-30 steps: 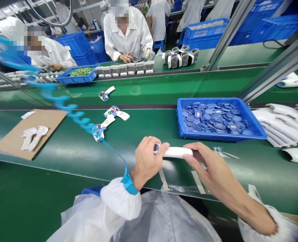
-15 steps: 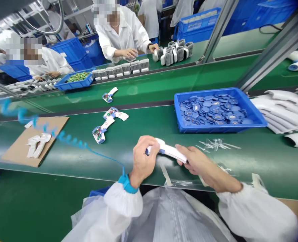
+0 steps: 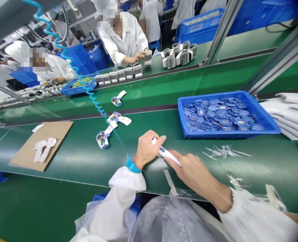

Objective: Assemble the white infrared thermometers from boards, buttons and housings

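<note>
My left hand [image 3: 149,148] is closed around the head end of a white gun-shaped thermometer [image 3: 169,156] with a small blue button. Lower down, my right hand [image 3: 189,168] grips its handle. The thermometer lies tilted between both hands above the green belt, and my fingers hide much of it. To the left of my hands, an open thermometer half [image 3: 102,139] shows its circuit board and wires. Two similar open halves sit beyond it: one nearby [image 3: 118,118] and another [image 3: 118,98] farther back. A blue wrist strap [image 3: 133,166] with a coiled cord circles my left wrist.
A blue tray [image 3: 229,135] of blue oval parts stands at the right, beside stacked white shells [image 3: 287,114]. Clear thin strips [image 3: 224,152] lie in front of it. Cardboard [image 3: 60,134] with white shell pieces [image 3: 45,149] is at left. A co-worker [image 3: 126,37] works across the belt.
The thermometer has turned to a steeper slant, its handle end toward me. My right hand has shifted along with it. The coiled cord has swung upward, and the co-worker opposite now holds a grey-white piece.
</note>
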Demonstrator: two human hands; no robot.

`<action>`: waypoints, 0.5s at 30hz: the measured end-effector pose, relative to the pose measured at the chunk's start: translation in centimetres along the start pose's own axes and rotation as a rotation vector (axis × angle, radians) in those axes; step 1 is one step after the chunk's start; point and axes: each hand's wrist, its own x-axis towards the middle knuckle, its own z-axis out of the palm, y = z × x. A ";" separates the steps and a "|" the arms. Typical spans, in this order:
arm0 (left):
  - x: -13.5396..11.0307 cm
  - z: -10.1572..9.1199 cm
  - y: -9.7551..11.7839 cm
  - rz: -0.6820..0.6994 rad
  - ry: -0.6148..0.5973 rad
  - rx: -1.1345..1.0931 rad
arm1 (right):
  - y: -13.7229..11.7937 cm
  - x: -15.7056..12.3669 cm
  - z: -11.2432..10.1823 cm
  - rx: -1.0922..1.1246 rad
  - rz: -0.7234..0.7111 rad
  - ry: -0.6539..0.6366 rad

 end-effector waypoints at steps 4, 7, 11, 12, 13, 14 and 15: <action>-0.4 -0.2 -0.8 -0.069 -0.011 0.117 | 0.1 0.7 0.4 -0.023 -0.037 0.051; -0.3 0.0 -0.5 -0.162 -0.034 0.192 | 0.0 1.3 0.6 -0.050 0.006 0.095; 2.0 -1.6 -0.9 -0.301 -0.148 0.275 | 1.0 0.8 0.1 0.069 -0.144 0.334; 3.4 -2.2 -1.5 -0.351 -0.159 0.297 | 1.4 0.4 -0.2 0.074 -0.175 0.453; 5.3 -2.9 -2.1 -0.405 -0.156 0.319 | 1.8 -0.2 -0.4 0.066 -0.181 0.566; 7.6 -3.5 -2.8 -0.460 -0.138 0.337 | 2.2 -0.7 -0.7 0.057 -0.165 0.645; 10.2 -4.0 -3.6 -0.506 -0.114 0.346 | 2.6 -1.3 -0.9 0.058 -0.133 0.679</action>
